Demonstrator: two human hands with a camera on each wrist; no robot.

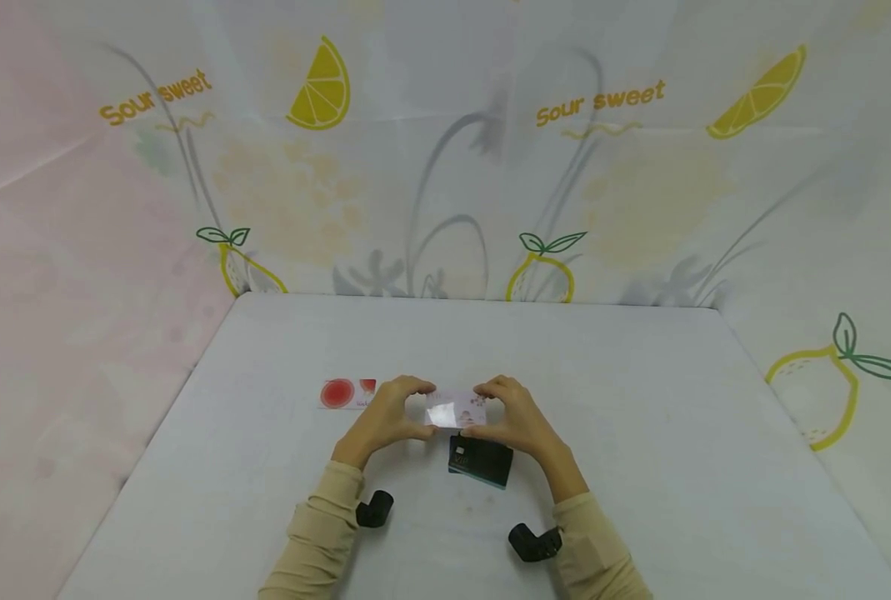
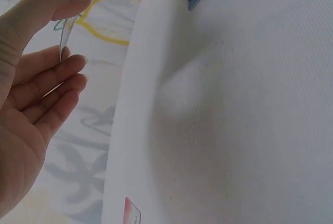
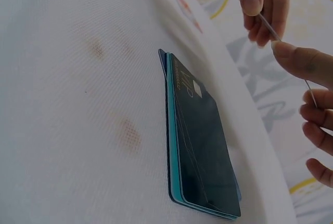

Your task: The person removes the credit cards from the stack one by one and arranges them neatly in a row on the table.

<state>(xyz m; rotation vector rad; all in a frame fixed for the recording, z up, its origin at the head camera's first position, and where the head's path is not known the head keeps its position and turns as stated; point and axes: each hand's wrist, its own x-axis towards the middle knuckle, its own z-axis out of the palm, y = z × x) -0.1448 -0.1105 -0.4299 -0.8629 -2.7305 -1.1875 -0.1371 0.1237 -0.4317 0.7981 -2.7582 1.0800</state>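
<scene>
Both hands pinch one pale pink, glossy card [image 1: 456,410] by its two short ends, raised over the white table. My left hand [image 1: 394,414] grips its left end between thumb and fingers; my right hand [image 1: 516,417] does the same at the right end. Seen edge-on in the left wrist view, the card [image 2: 67,34] looks thin. Just below the hands lies a small stack of dark cards [image 1: 483,460], the top one black with a chip and "VIP" lettering. In the right wrist view, teal edges show under the black card [image 3: 203,135].
A white card with red round prints [image 1: 337,393] lies flat to the left of the left hand. The white table [image 1: 603,375] ends at a lemon-printed backdrop [image 1: 445,167]. Black wrist cameras [image 1: 375,509] stick out from the beige sleeves [image 1: 313,533].
</scene>
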